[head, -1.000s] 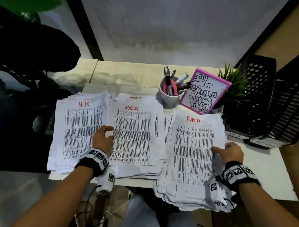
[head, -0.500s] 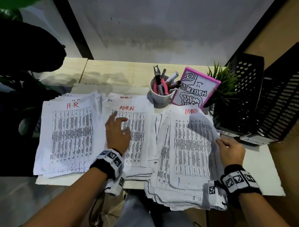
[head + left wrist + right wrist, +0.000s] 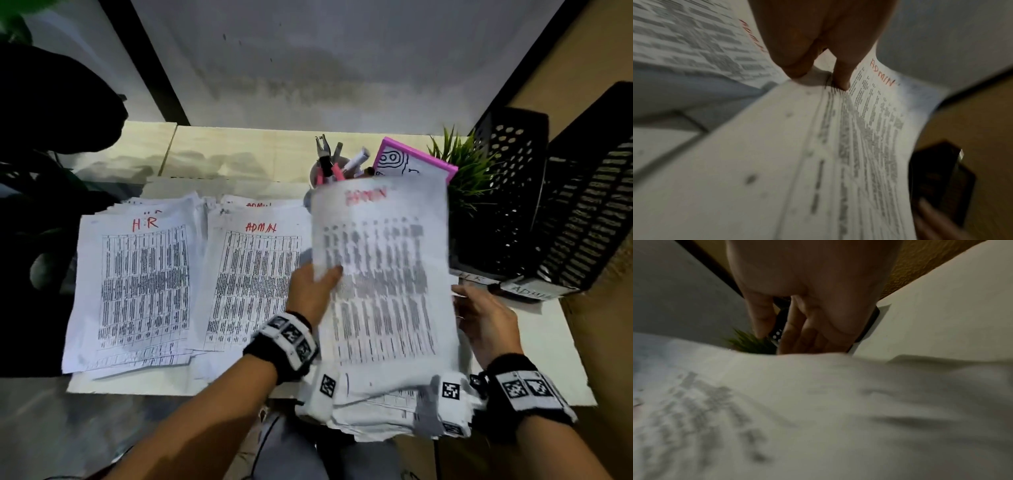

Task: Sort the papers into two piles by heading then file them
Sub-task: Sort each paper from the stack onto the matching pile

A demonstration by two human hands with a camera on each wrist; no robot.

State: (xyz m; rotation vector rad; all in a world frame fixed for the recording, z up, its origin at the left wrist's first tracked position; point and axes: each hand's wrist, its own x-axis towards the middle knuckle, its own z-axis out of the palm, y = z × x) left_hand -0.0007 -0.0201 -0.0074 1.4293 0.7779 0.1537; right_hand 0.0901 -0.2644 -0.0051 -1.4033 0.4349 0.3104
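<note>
A blurred sheet headed ADMIN (image 3: 383, 274) is lifted above the unsorted stack (image 3: 376, 407) at the table's front right. My left hand (image 3: 322, 277) pinches the sheet's left edge with the thumb on top; the left wrist view shows the left hand (image 3: 818, 73) with thumb and finger closed on that ADMIN sheet (image 3: 869, 129). My right hand (image 3: 479, 315) is at the sheet's right edge. In the right wrist view the right hand (image 3: 781, 331) has its thumb and fingers apart and relaxed behind the paper's edge. The HR pile (image 3: 137, 284) lies at the left and the ADMIN pile (image 3: 253, 284) in the middle.
Two black file trays (image 3: 507, 192) stand at the right, with labels HR (image 3: 476, 278) and ADMIN (image 3: 527, 291) at their fronts. A white mug of pens (image 3: 329, 171), a pink-framed board (image 3: 411, 164) and a small green plant (image 3: 462, 178) stand behind the lifted sheet. Dark leaves (image 3: 51, 102) overhang the left.
My left hand left the middle ADMIN pile, moved right and took the top sheet's left edge. The sheet has risen off the stack, and my right hand's grip on it has loosened.
</note>
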